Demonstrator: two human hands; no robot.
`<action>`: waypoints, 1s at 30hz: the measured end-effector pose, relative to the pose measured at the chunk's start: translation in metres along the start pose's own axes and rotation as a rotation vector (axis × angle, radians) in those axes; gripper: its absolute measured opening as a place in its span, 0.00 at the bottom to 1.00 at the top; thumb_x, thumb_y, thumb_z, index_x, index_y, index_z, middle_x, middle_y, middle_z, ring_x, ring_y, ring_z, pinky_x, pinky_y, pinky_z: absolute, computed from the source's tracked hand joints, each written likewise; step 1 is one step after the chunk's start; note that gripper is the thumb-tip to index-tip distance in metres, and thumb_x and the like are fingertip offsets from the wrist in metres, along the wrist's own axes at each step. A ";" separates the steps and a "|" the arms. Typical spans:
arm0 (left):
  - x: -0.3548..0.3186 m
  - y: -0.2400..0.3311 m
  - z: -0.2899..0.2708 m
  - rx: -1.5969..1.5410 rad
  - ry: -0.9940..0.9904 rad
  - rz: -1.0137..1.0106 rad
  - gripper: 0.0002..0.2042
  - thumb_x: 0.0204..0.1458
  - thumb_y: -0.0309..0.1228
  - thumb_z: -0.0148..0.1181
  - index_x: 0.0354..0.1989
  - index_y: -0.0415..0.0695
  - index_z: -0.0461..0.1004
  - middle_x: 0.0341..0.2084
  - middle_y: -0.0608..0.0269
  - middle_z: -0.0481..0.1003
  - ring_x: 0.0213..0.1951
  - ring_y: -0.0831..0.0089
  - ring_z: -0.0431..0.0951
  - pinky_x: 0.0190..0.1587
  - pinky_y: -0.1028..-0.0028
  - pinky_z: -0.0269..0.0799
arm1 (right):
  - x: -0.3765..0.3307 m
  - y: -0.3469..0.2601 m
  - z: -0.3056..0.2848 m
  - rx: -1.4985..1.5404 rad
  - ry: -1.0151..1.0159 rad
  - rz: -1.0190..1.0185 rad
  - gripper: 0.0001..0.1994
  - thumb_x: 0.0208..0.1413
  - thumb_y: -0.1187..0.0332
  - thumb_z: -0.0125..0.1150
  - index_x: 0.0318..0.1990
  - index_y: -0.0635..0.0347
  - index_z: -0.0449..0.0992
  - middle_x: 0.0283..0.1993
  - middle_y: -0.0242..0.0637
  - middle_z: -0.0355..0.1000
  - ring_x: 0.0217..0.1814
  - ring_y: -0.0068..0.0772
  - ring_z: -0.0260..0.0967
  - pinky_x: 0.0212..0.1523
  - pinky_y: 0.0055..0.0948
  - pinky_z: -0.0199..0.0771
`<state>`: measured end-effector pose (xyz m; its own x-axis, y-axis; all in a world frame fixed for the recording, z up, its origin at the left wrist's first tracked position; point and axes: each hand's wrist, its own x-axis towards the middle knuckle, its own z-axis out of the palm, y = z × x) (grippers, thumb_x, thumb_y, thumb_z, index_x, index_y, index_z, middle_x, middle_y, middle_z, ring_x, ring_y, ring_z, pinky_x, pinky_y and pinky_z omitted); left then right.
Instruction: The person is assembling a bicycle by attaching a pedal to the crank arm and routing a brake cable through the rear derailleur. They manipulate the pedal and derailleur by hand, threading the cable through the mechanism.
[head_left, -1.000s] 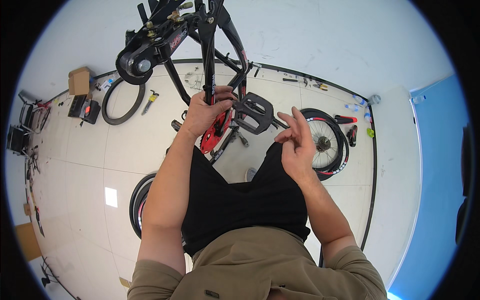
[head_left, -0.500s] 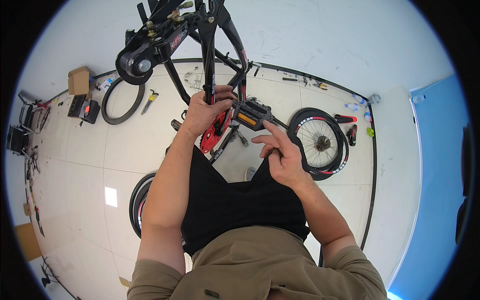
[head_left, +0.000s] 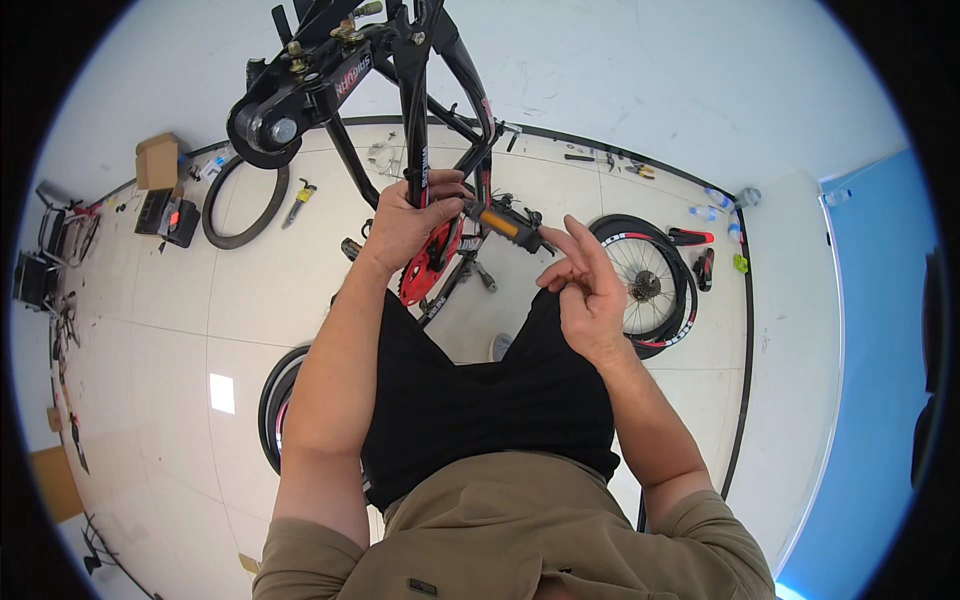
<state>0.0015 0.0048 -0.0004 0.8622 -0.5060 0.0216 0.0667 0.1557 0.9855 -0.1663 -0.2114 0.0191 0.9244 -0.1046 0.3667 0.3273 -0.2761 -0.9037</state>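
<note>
A black bike pedal (head_left: 508,226) with an orange reflector sticks out to the right of a black bicycle frame (head_left: 417,110). My left hand (head_left: 412,222) is closed around the pedal's inner end, thumb in front and fingers behind; the exact part pinched is hidden. Below that hand shows a red chainring (head_left: 428,270). My right hand (head_left: 590,290) is open, its fingers apart and curved, with fingertips at or very near the pedal's outer end. Nothing is held in it.
A wheel with a cassette (head_left: 648,286) lies right of my knees, another wheel (head_left: 277,410) at the left. Farther off are a loose tyre (head_left: 246,205), a toolbox (head_left: 168,217), a cardboard box (head_left: 158,162), a yellow-handled tool (head_left: 299,203), pliers (head_left: 640,171) and plastic bottles (head_left: 703,213).
The pedal has turned on its axis, now showing its reflector edge instead of its broad face. My right hand has moved slightly right and up, fingers straighter. My left hand stays put.
</note>
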 end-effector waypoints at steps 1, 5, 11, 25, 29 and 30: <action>0.000 0.000 -0.001 0.004 0.001 0.003 0.19 0.56 0.20 0.63 0.57 0.32 0.72 0.43 0.55 0.81 0.46 0.72 0.81 0.53 0.74 0.77 | 0.000 0.001 0.000 -0.001 0.011 0.006 0.40 0.46 0.90 0.36 0.72 0.62 0.57 0.64 0.50 0.71 0.38 0.25 0.77 0.39 0.21 0.73; 0.000 0.000 -0.001 0.021 0.006 0.004 0.19 0.56 0.20 0.63 0.57 0.32 0.73 0.43 0.56 0.81 0.46 0.72 0.81 0.53 0.74 0.77 | 0.001 0.006 -0.001 0.013 0.025 0.055 0.40 0.46 0.90 0.37 0.73 0.62 0.55 0.65 0.52 0.69 0.38 0.26 0.77 0.40 0.23 0.73; 0.000 0.001 0.001 0.010 0.001 0.003 0.19 0.56 0.20 0.63 0.57 0.32 0.73 0.43 0.56 0.81 0.46 0.72 0.81 0.53 0.74 0.77 | -0.004 0.008 0.012 0.293 0.051 0.328 0.42 0.44 0.89 0.38 0.74 0.63 0.52 0.57 0.53 0.73 0.36 0.30 0.77 0.39 0.27 0.75; 0.001 -0.004 -0.001 0.007 0.003 0.014 0.19 0.57 0.20 0.63 0.57 0.32 0.72 0.43 0.56 0.81 0.46 0.72 0.81 0.52 0.74 0.77 | -0.013 0.007 0.012 0.227 0.149 0.178 0.33 0.45 0.89 0.38 0.64 0.68 0.64 0.38 0.42 0.80 0.29 0.24 0.71 0.34 0.21 0.71; 0.000 -0.003 0.000 -0.010 -0.002 0.011 0.19 0.57 0.19 0.63 0.57 0.32 0.73 0.43 0.55 0.81 0.46 0.72 0.81 0.52 0.74 0.77 | -0.009 -0.004 0.009 -0.027 -0.091 -0.056 0.30 0.44 0.90 0.39 0.56 0.66 0.72 0.51 0.48 0.78 0.33 0.26 0.75 0.35 0.22 0.74; 0.000 -0.001 0.000 -0.012 0.001 0.014 0.19 0.57 0.19 0.63 0.57 0.32 0.73 0.43 0.55 0.81 0.46 0.72 0.81 0.53 0.74 0.77 | -0.004 -0.004 0.009 -0.069 -0.072 -0.099 0.30 0.43 0.90 0.39 0.56 0.66 0.73 0.55 0.49 0.76 0.34 0.27 0.76 0.35 0.23 0.74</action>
<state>0.0015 0.0051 -0.0017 0.8636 -0.5030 0.0348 0.0611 0.1729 0.9830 -0.1698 -0.2008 0.0196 0.9008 -0.0053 0.4341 0.4054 -0.3471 -0.8456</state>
